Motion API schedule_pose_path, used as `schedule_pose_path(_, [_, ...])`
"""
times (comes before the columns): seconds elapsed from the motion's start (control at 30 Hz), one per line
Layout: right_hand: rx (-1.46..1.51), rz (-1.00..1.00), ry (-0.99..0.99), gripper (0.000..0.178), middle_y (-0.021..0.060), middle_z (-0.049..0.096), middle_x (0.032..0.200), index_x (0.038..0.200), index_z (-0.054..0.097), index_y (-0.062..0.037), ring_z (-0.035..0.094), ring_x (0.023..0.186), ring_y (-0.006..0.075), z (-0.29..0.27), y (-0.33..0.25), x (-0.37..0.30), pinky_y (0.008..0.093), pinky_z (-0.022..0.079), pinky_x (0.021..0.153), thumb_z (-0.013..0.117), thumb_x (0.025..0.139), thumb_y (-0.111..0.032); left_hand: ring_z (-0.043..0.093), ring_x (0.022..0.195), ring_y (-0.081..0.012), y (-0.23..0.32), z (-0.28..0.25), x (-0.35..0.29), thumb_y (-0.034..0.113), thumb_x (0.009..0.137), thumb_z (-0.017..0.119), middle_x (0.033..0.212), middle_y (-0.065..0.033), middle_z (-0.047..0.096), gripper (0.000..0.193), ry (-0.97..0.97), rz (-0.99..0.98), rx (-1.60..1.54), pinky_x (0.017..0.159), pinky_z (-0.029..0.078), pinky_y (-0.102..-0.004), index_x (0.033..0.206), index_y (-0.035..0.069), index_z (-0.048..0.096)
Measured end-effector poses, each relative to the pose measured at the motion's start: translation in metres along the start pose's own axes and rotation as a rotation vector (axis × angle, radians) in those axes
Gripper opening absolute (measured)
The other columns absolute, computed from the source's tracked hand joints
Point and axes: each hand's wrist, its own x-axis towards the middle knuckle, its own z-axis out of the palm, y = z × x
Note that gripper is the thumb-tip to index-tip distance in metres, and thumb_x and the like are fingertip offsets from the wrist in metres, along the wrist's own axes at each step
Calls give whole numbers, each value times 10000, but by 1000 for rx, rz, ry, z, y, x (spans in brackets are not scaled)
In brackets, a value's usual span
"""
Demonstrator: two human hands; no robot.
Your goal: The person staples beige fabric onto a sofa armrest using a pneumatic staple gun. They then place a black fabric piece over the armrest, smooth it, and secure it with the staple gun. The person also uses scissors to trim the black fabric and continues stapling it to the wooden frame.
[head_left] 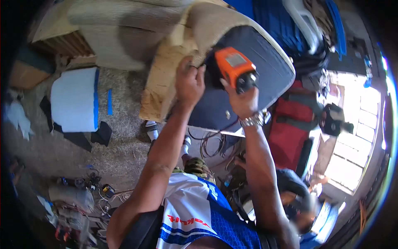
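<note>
My right hand (243,99), with a metal watch on its wrist, is wrapped round an orange and black power tool (235,63) with a pale label on its top. The tool sits over a dark panel (269,54) on an upholstered piece of furniture, and its nose points toward my left hand. That left hand (190,83) is closed at the panel's left side, fingers pinched on the edge of beige fabric (209,20). Beside it shows the bare wooden side (159,79) of the frame. The tool's working tip is hidden in shadow.
A dark hose (207,137) hangs below the panel and coils on the floor. At left stands a white padded block (74,99) with a blue edge. A red cushion (290,128) lies at right, and another person (294,195) is low at the right. Cables clutter the lower left.
</note>
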Motion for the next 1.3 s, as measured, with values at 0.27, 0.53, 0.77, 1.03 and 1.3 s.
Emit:
schedule_pose_path(0.27, [17,68,-29,303,78,721,724,969,718,-36,703,658,182,-10,26,-32,338,543,590,822,796,-262,589,1077,-382,-21,-31,-54,154,898,695,1164,-171,612,228,-75,-24,94,902,494,-452,1082,19,677])
schedule_pose_path(0.53, [-210,48,-124,331,99,715,707,896,714,-45,710,640,229,10,2,-35,355,537,566,854,761,-312,632,1005,-361,-26,-47,-45,107,868,708,1156,-163,605,151,-112,-183,-81,837,531,-414,891,-35,661])
schedule_pose_path(0.77, [-218,-75,-111,402,118,703,717,954,692,-86,711,672,311,30,25,-49,389,539,571,850,744,-389,635,998,-350,-24,-44,-39,109,857,718,1140,-151,615,155,-97,-159,-90,828,529,-411,887,-32,660])
schedule_pose_path(1.03, [-69,-97,-119,291,99,718,740,913,705,-79,718,697,300,34,32,-66,376,547,588,834,777,-302,623,1072,-358,-34,-64,-77,122,879,703,1217,-169,615,138,-138,-137,71,877,519,-417,920,1,648])
schedule_pose_path(1.3, [-123,-134,-141,281,91,742,810,944,712,-31,732,737,221,43,35,-95,349,560,655,836,772,-216,680,946,-359,-51,-81,-106,111,899,685,1128,-171,671,125,-136,-283,-86,762,556,-392,920,-7,648])
